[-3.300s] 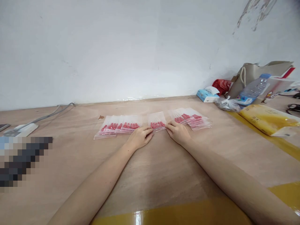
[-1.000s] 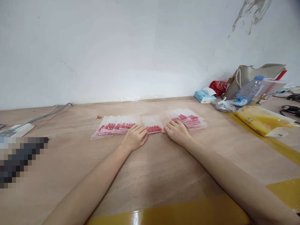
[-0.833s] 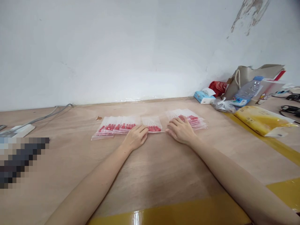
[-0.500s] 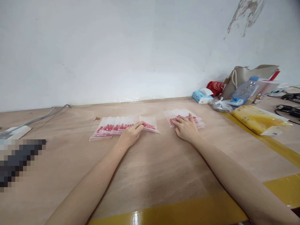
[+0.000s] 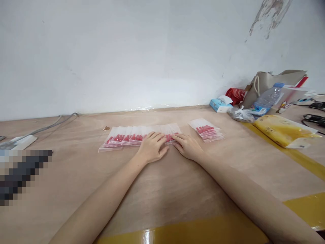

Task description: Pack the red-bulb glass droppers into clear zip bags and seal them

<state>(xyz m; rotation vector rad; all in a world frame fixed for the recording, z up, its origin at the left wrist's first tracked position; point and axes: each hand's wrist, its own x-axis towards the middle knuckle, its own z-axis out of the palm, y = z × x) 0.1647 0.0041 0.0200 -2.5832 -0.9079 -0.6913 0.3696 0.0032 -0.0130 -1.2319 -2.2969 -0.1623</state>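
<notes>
Small clear zip bags [image 5: 118, 135] with red pieces inside lie overlapping in a long row on the table. My left hand [image 5: 152, 147] rests on the right part of this row, fingers stretched out and thumb apart, covering some bags. At the row's right end, my right hand [image 5: 188, 146] touches the last bags with outstretched fingertips, its thumb at their near edge. The two hands are close together but apart. A smaller stack of the same bags [image 5: 207, 130] lies fanned to the right of my right hand, untouched by it.
Farther right are a blue tissue pack [image 5: 220, 105], a tied plastic bag [image 5: 241, 114], a plastic bottle [image 5: 267, 98], a paper bag [image 5: 276, 78] and a yellow packet [image 5: 281, 130]. A grey cable [image 5: 50, 126] runs along the left. Yellow tape [image 5: 193, 228] crosses the table's front.
My right hand has moved left from the right stack to the row's end. More bags now lie there. My left hand has shifted slightly right and its fingers have spread over the bags.
</notes>
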